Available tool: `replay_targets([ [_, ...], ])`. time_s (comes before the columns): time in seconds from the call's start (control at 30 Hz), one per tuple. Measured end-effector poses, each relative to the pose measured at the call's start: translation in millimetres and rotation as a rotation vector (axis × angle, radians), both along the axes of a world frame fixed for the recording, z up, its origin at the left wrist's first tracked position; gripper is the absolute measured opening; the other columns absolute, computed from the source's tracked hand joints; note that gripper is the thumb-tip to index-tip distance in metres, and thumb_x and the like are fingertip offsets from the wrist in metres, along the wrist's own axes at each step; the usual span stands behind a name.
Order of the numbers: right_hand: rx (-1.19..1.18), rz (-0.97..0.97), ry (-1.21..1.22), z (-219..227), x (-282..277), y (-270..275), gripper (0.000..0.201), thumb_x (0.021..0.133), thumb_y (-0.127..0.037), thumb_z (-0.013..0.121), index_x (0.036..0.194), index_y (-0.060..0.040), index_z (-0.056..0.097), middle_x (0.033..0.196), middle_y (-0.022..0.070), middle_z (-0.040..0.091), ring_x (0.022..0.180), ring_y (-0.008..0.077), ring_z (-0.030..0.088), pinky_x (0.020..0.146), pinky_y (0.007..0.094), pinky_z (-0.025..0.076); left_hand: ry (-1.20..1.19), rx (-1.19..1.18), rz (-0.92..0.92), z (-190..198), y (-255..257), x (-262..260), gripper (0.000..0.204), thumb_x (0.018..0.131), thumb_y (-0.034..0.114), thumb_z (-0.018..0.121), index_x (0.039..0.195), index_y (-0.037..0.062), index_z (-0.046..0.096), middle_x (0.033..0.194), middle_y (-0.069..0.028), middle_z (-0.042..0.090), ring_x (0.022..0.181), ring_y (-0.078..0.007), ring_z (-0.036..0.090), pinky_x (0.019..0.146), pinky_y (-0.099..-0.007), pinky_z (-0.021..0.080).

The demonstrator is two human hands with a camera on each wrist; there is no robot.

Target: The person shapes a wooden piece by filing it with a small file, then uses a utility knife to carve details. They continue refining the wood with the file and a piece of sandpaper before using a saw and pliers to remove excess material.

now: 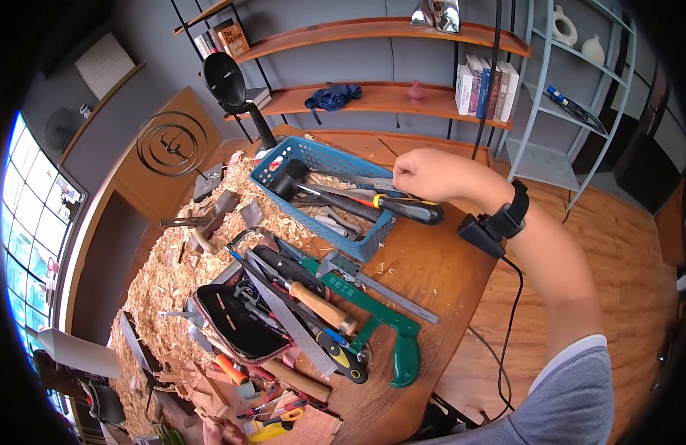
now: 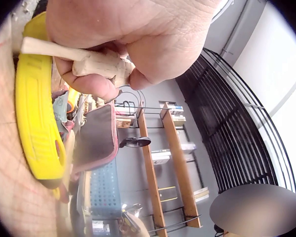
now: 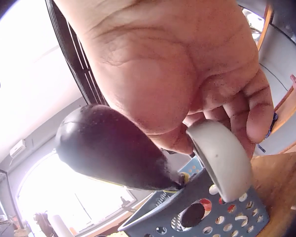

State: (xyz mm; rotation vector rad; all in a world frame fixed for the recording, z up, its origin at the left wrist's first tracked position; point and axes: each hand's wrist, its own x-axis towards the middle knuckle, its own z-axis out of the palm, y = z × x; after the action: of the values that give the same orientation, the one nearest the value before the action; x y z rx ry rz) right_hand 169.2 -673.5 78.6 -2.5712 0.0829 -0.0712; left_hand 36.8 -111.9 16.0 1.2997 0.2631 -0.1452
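The left hand (image 2: pixel 138 37) is pinching pale carved wood (image 2: pixel 99 65), seemingly for steadiness; the right hand (image 3: pixel 175 74) is gripping a curved grey handle (image 3: pixel 228 160).

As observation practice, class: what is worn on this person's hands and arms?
The right arm has a pale-edged grey fabric sleeve, black wrist strap and boxy black camera with black cable; right hand and left hand are gloveless.

Gray sleeve, black wrist strap.

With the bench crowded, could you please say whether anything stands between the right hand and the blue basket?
Nothing visible does: the right hand is at the basket's rim, a black handle jutting beside it.
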Motion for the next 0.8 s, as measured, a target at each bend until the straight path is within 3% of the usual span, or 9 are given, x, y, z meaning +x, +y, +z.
replay_targets([
  [0.03, -0.005, 0.006, -0.001, 1, 1, 0, 0.038, 0.093, -0.037, 0.063, 0.093, 0.0002, 0.069, 0.080, 0.0167, 0.069, 0.071, 0.0258, 0.067, 0.067, 0.0379, 0.053, -0.007, 0.002, 0.000, 0, -1, 0, 0.020, 0.100, 0.029, 0.061, 0.101, 0.0092, 0.059, 0.077, -0.0009, 0.056, 0.063, -0.0105, 0.052, 0.051, -0.0217, 0.041],
  [0.1, 0.120, -0.169, 0.147, 22, -3, 15, 0.034, 0.095, -0.033, 0.062, 0.101, -0.0002, 0.069, 0.076, 0.0059, 0.064, 0.063, 0.0148, 0.057, 0.057, 0.0329, 0.047, 0.000, -0.011, 0.012, 0, -2, 1, 0.021, 0.100, 0.030, 0.060, 0.101, 0.0091, 0.059, 0.077, -0.0009, 0.056, 0.062, -0.0105, 0.051, 0.050, -0.0219, 0.040],
  [0.23, 0.216, -0.095, 0.209, 36, -7, 12, 0.029, 0.095, -0.029, 0.060, 0.098, -0.0013, 0.069, 0.070, 0.0004, 0.057, 0.054, 0.0107, 0.049, 0.048, 0.0293, 0.039, 0.026, -0.002, 0.016, -1, 5, 0, 0.023, 0.102, 0.032, 0.058, 0.100, 0.0086, 0.058, 0.074, -0.0007, 0.056, 0.058, -0.0106, 0.051, 0.048, -0.0220, 0.040],
  [0.3, 0.506, -0.121, 0.161, 32, -5, 7, 0.025, 0.095, -0.026, 0.059, 0.093, -0.0036, 0.069, 0.066, -0.0039, 0.052, 0.050, 0.0069, 0.042, 0.044, 0.0242, 0.032, 0.024, -0.015, 0.044, -1, 7, 1, 0.025, 0.102, 0.032, 0.057, 0.102, 0.0071, 0.058, 0.072, -0.0012, 0.056, 0.057, -0.0107, 0.051, 0.048, -0.0220, 0.040],
  [0.43, 0.754, -0.183, 0.102, 47, -13, 1, 0.022, 0.094, -0.023, 0.059, 0.091, -0.0033, 0.067, 0.063, -0.0054, 0.052, 0.050, 0.0045, 0.038, 0.042, 0.0213, 0.029, -0.036, -0.018, 0.015, 0, 14, -1, 0.028, 0.102, 0.031, 0.057, 0.107, 0.0037, 0.058, 0.075, -0.0027, 0.059, 0.058, -0.0109, 0.052, 0.049, -0.0226, 0.041],
  [0.5, 0.728, -0.256, 0.058, 69, -28, 18, 0.021, 0.094, -0.020, 0.058, 0.079, -0.0056, 0.060, 0.063, -0.0038, 0.052, 0.052, 0.0063, 0.041, 0.046, 0.0233, 0.031, -0.061, -0.001, 0.017, 3, 15, -3, 0.029, 0.102, 0.031, 0.058, 0.108, 0.0033, 0.058, 0.077, -0.0043, 0.060, 0.059, -0.0125, 0.053, 0.055, -0.0227, 0.044],
  [0.53, 0.693, -0.209, 0.071, 77, -35, 19, 0.018, 0.094, -0.020, 0.058, 0.086, -0.0047, 0.062, 0.067, -0.0023, 0.055, 0.055, 0.0067, 0.045, 0.049, 0.0214, 0.034, -0.095, -0.061, 0.055, -12, 25, 0, 0.017, 0.099, 0.022, 0.054, 0.108, 0.0073, 0.051, 0.086, -0.0054, 0.058, 0.059, -0.0113, 0.055, 0.045, -0.0242, 0.044],
  [0.63, 0.748, -0.110, -0.212, 78, -50, 48, 0.016, 0.094, -0.018, 0.056, 0.097, -0.0033, 0.061, 0.072, 0.0002, 0.059, 0.059, 0.0078, 0.051, 0.050, 0.0206, 0.037, -0.102, -0.076, 0.094, -21, 33, -5, 0.019, 0.098, 0.020, 0.055, 0.109, 0.0051, 0.051, 0.088, -0.0062, 0.058, 0.062, -0.0130, 0.056, 0.050, -0.0244, 0.046],
  [0.8, 0.985, 0.297, -0.215, 80, -79, 128, 0.026, 0.097, -0.017, 0.053, 0.118, -0.0005, 0.053, 0.077, 0.0040, 0.061, 0.064, 0.0093, 0.058, 0.053, 0.0219, 0.044, -0.081, -0.164, 0.057, -20, 44, -13, 0.016, 0.100, 0.011, 0.054, 0.114, 0.0038, 0.051, 0.094, -0.0090, 0.061, 0.067, -0.0143, 0.061, 0.054, -0.0237, 0.051],
])
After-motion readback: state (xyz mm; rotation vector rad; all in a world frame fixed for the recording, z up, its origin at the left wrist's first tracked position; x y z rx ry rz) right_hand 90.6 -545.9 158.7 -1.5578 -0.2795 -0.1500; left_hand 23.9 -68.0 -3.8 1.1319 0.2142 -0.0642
